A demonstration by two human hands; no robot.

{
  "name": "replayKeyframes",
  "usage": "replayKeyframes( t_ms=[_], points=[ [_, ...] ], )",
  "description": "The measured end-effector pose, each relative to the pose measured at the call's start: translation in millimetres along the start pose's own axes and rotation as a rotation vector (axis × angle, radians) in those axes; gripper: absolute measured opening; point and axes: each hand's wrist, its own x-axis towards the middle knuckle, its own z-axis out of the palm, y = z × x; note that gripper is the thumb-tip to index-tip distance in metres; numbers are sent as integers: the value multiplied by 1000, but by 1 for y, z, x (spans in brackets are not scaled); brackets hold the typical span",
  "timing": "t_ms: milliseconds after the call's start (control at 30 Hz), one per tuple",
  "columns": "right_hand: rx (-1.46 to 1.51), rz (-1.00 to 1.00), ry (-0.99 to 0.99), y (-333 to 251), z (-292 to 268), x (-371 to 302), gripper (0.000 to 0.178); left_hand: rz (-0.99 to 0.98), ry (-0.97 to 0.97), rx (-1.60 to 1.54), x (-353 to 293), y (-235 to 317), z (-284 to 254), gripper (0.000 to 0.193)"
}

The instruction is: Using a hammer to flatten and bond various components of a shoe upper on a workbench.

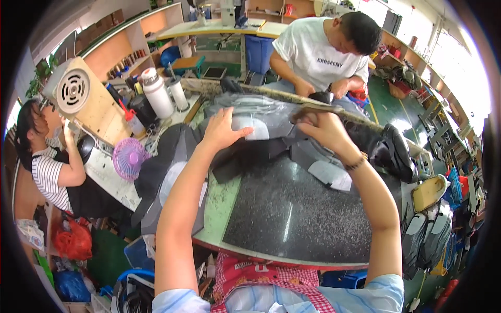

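Observation:
My left hand [225,130] lies on a stack of grey and clear-looking sheet pieces [261,107] at the far side of the table, fingers apart and thumb stretched toward a white patch [251,128]. At the stack's right end is my right hand [329,133], its fingers bent and smeared by motion; whether they grip a piece cannot be made out. Under and in front of the hands lie dark grey cut pieces [227,168]. Another grey piece with a whitish panel [331,175] rests below my right wrist.
A dark, speckled board [292,219] covers much of the table. More grey pieces [180,141] drape at the left, beside a purple fan [130,159] and white flask [157,94]. Black material [394,154] lies right. One person [334,52] works opposite, another [55,161] at left.

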Motion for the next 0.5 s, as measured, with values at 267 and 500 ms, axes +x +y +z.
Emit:
replayKeyframes(
  t_ms=[267,500],
  points=[
    [-430,194,-168,-12,49,108,74,45,53,-203,-2,45,2,51],
    [-514,102,-236,-13,60,108,103,-24,44,-279,-11,30,3,53]
  ],
)
